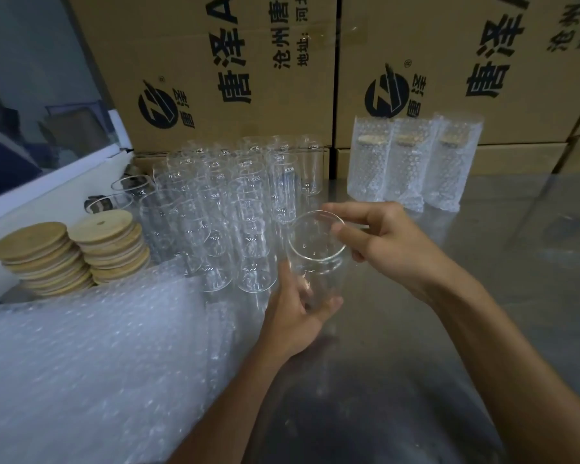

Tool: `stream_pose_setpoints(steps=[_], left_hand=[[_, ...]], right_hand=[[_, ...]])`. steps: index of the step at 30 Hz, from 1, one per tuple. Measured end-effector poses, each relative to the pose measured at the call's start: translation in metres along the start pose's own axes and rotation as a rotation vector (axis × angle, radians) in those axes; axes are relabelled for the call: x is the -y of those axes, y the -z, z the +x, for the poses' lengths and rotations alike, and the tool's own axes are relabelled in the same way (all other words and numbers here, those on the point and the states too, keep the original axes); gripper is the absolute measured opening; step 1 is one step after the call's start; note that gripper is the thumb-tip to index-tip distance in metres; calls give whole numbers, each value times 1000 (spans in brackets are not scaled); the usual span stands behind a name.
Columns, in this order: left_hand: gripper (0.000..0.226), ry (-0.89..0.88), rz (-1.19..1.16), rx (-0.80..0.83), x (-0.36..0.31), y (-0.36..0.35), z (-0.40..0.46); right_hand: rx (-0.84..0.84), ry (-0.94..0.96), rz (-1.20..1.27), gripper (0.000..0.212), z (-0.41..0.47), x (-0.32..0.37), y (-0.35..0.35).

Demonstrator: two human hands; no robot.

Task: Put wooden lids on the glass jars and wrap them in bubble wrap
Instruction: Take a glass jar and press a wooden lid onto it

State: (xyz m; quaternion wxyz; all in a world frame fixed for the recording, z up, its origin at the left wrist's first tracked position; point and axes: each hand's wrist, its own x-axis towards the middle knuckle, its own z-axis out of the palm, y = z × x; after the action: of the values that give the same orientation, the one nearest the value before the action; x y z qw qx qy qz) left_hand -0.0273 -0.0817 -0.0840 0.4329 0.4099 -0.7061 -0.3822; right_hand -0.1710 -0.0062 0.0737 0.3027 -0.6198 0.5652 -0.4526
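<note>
- My left hand (297, 316) cups the base of a clear, lidless glass jar (315, 256), fingers curled around it.
- My right hand (379, 242) pinches the jar's rim between thumb and fingers, above the shiny metal table (482, 262).
- Stacked round wooden lids (71, 252) sit far left, beside the clustered empty glass jars (228, 202).
- A clear bubble wrap sheet (98, 363) lies near left.
- Three bubble-wrapped lidded jars (412, 162) stand before the brown cardboard boxes (282, 112).

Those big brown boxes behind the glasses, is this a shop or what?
Probably a packing room or warehouse: stacked printed cartons, many identical glass jars, and three wrapped jars standing finished.
</note>
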Motion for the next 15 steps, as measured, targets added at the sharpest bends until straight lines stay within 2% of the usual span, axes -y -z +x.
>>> stream_pose_setpoints(steps=[3, 5, 6, 9, 15], left_hand=[[106, 24, 8, -23, 0, 0, -1], [109, 9, 59, -24, -2, 1, -1], [108, -1, 78, -17, -3, 2, -2], [90, -56, 127, -13, -8, 2, -3], [77, -137, 175, 2, -13, 2, -5]], right_hand=[[49, -9, -94, 69, -1, 2, -3], [16, 10, -198, 94, 0, 2, -7], [-15, 13, -223, 99, -1, 3, -10], [-155, -12, -272, 89, -1, -1, -17], [-308, -105, -406, 63, -1, -4, -18]])
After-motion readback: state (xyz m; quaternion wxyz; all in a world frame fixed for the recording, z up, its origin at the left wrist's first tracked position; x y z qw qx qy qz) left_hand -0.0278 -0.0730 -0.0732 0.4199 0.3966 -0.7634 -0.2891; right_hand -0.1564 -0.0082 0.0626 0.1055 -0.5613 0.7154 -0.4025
